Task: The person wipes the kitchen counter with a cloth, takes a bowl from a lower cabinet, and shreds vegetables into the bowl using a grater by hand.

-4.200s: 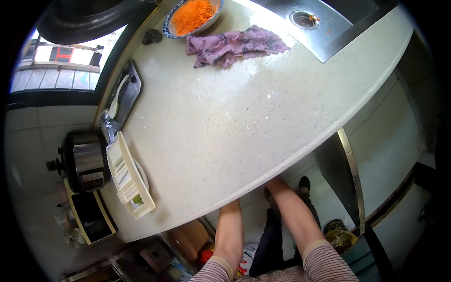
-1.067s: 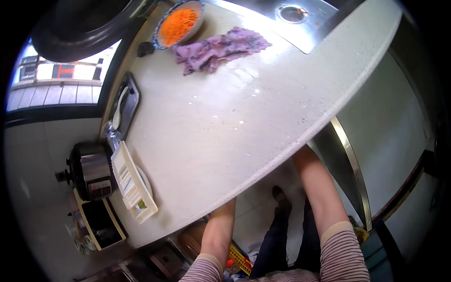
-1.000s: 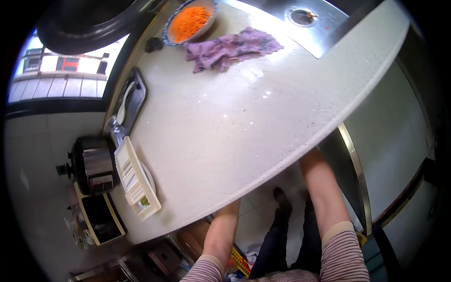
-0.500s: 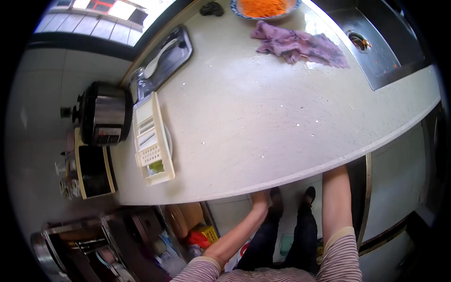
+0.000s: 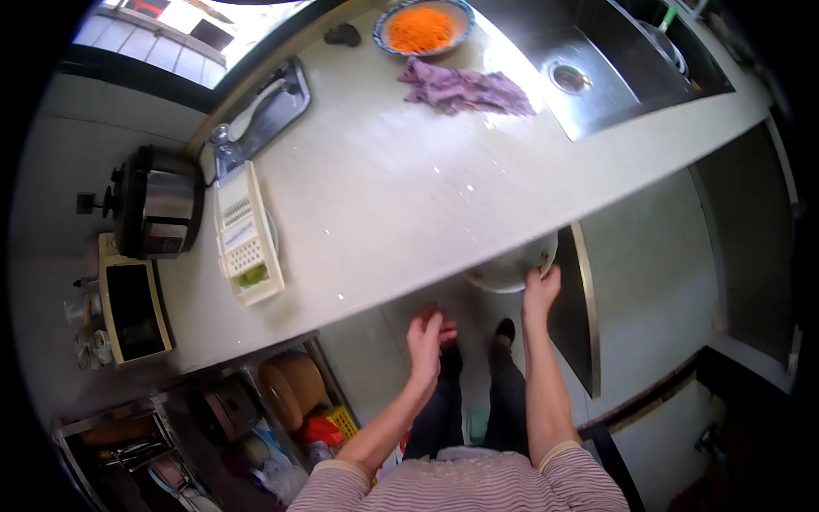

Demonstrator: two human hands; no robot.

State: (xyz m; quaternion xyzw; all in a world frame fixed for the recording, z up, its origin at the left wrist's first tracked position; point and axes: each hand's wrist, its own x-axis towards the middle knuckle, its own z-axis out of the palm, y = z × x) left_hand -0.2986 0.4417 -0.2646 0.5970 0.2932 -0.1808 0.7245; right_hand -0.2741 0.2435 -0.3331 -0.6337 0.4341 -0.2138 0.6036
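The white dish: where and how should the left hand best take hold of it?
Probably by the left rim of the white dish, from the near side: the right hand holds its right rim, and the counter hides the far part.

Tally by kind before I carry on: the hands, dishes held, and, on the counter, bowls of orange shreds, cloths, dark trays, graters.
Hands (left hand, right hand): 2
Pale dish, held: 1
Bowl of orange shreds: 1
Purple cloth: 1
Dark tray: 1
Grater: 1
Total: 7
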